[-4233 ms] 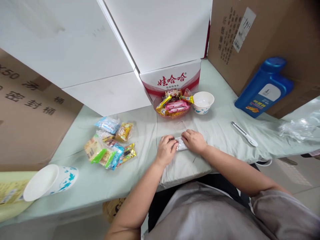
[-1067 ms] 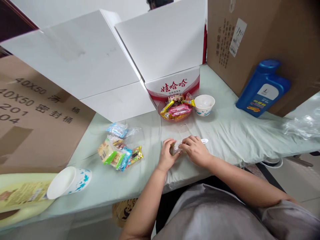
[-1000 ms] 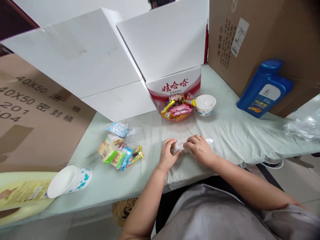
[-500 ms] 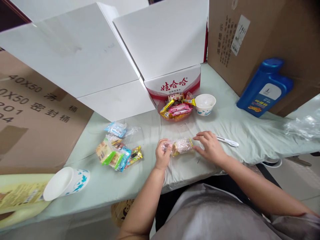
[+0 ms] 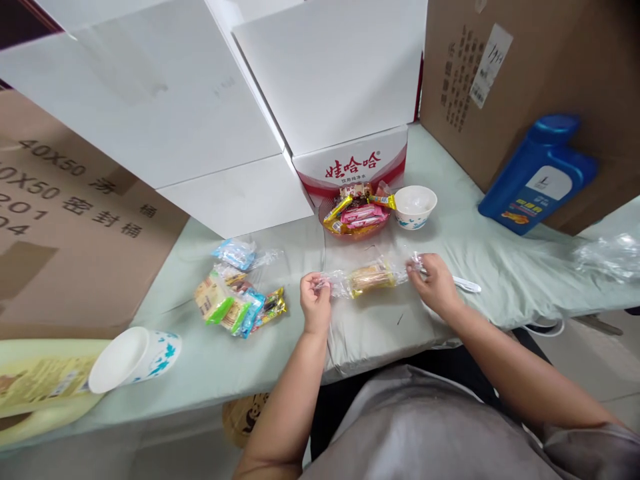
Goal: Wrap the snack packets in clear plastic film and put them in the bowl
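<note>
Between my hands a yellow-and-clear snack packet (image 5: 371, 279) is wrapped in clear plastic film (image 5: 341, 285), which stretches out at both ends. My left hand (image 5: 316, 300) pinches the film's left end. With closed fingers, my right hand (image 5: 434, 283) grips the right end, a little higher. A white pen-like tool (image 5: 466, 285) lies partly behind my right hand. To the left rests a loose pile of wrapped snacks (image 5: 239, 303) in green, blue and yellow packets.
A pink bowl of wrapped sweets (image 5: 356, 215) stands at the back beside a white paper cup (image 5: 415, 207). White boxes (image 5: 330, 80) wall off the rear. A blue bottle (image 5: 540, 175) stands right, near crumpled plastic (image 5: 610, 257). Another paper cup (image 5: 135, 360) lies tipped at left.
My right hand has closed on the film's right end and moved right and slightly up. The film is now pulled out lengthwise, and my left hand has shifted slightly left.
</note>
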